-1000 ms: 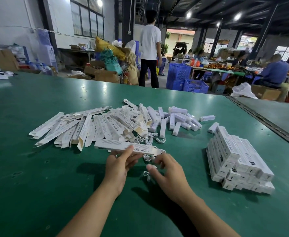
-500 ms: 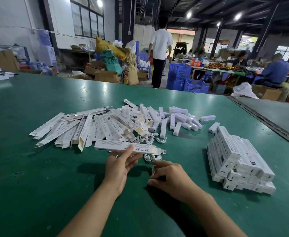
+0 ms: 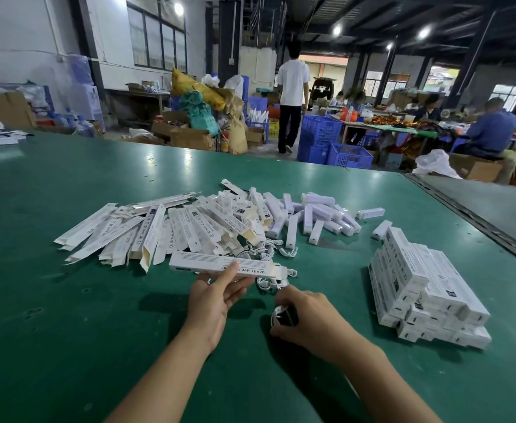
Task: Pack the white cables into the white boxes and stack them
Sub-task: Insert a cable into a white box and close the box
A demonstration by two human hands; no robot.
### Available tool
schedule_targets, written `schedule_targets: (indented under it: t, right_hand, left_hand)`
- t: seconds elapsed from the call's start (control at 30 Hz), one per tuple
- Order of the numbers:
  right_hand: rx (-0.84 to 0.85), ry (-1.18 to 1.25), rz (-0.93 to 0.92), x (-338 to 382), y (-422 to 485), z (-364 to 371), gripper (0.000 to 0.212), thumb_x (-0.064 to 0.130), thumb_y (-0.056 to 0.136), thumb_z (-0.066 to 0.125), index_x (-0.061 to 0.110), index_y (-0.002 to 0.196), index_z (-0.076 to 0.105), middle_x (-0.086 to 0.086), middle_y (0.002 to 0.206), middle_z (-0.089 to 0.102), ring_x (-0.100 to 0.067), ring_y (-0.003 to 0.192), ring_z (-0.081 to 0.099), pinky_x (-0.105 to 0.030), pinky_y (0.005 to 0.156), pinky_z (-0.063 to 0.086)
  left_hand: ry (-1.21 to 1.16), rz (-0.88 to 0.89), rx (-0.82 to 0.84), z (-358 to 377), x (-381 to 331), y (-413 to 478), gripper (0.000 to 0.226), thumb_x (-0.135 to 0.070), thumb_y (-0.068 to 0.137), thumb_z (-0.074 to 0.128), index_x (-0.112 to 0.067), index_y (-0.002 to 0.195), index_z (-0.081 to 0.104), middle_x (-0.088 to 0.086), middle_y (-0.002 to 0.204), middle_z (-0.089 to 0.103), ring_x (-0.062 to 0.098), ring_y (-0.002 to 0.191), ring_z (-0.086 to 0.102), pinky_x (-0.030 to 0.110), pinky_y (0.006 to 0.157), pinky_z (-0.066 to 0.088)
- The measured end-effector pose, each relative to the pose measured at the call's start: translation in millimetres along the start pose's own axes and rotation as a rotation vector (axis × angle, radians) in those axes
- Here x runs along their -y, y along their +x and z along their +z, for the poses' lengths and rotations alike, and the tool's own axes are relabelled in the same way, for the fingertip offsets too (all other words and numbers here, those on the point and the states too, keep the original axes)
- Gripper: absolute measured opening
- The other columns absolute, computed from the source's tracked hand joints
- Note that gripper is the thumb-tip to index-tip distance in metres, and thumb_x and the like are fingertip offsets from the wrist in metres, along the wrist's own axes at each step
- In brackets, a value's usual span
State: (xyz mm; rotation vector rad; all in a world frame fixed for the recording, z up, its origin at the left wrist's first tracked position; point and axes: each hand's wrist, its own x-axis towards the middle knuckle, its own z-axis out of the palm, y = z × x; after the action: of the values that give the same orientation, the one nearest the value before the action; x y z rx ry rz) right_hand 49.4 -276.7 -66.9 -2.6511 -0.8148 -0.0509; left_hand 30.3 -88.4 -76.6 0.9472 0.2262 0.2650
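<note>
My left hand (image 3: 212, 297) holds a long white box (image 3: 220, 265) between thumb and fingers, level above the green table (image 3: 67, 331), its open flap end pointing right. My right hand (image 3: 308, 315) curls round a small coiled white cable (image 3: 278, 314) close to the table, just right of the left hand. More loose white cables (image 3: 265, 251) lie in front of the box. A heap of flat unfolded white boxes (image 3: 146, 230) spreads to the left. A stack of packed white boxes (image 3: 427, 288) sits at the right.
Small white inner pieces (image 3: 317, 215) lie scattered behind the cables. A dark seam (image 3: 476, 221) runs along the table's right side. Beyond the far edge stand blue crates (image 3: 333, 145), cardboard boxes, a person walking away (image 3: 291, 96) and seated workers.
My right hand has drawn back toward me from the cable pile with a coiled cable gripped in it. My left hand keeps the box still. The person in the background has walked further away.
</note>
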Motion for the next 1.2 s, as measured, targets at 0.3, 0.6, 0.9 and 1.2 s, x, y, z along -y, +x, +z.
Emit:
schedule_targets:
  t: [0.3, 0.6, 0.9, 1.2]
  right_hand:
    - [-0.24, 0.192, -0.01, -0.6, -4.9, -3.1, 0.021, 0.026, 0.087, 0.071, 0.022, 0.105, 0.061, 0.01, 0.078, 0.063, -0.011, 0.073, 0.056, -0.013, 0.066, 0.041]
    - [-0.478, 0.525, 0.185, -0.9, -7.8, -11.2, 0.018, 0.02, 0.083, 0.078, 0.019, 0.1, 0.075, 0.018, 0.077, 0.072, 0.004, 0.073, 0.066, -0.006, 0.069, 0.047]
    - [-0.381, 0.751, 0.289, -0.3, -6.0, -11.2, 0.037, 0.021, 0.075, 0.085, 0.039, 0.098, 0.063, 0.013, 0.082, 0.076, 0.002, 0.079, 0.07, -0.011, 0.071, 0.052]
    - [-0.235, 1.007, 0.279, -1.9, -3.2, -9.1, 0.042, 0.005, 0.084, 0.074, 0.028, 0.117, 0.063, 0.009, 0.093, 0.077, -0.002, 0.091, 0.071, -0.013, 0.08, 0.052]
  left_hand:
    - [0.016, -0.001, -0.018, -0.3, 1.1, 1.7, 0.014, -0.013, 0.09, 0.068, -0.013, 0.089, 0.055, 0.01, 0.086, 0.077, 0.026, 0.083, 0.076, 0.028, 0.067, 0.057]
    - [0.131, 0.044, 0.048, 1.9, 3.6, -1.7, 0.014, -0.011, 0.092, 0.067, -0.004, 0.103, 0.063, 0.014, 0.098, 0.077, 0.028, 0.087, 0.076, 0.025, 0.067, 0.059]
    - [0.174, 0.05, 0.153, 1.5, 4.9, -6.4, 0.014, -0.007, 0.088, 0.069, -0.007, 0.103, 0.068, 0.014, 0.101, 0.077, 0.031, 0.091, 0.075, 0.027, 0.071, 0.059]
    - [0.177, 0.075, 0.16, 1.1, 4.8, -6.5, 0.017, -0.014, 0.083, 0.073, -0.011, 0.1, 0.07, 0.013, 0.1, 0.077, 0.03, 0.087, 0.075, 0.027, 0.069, 0.057]
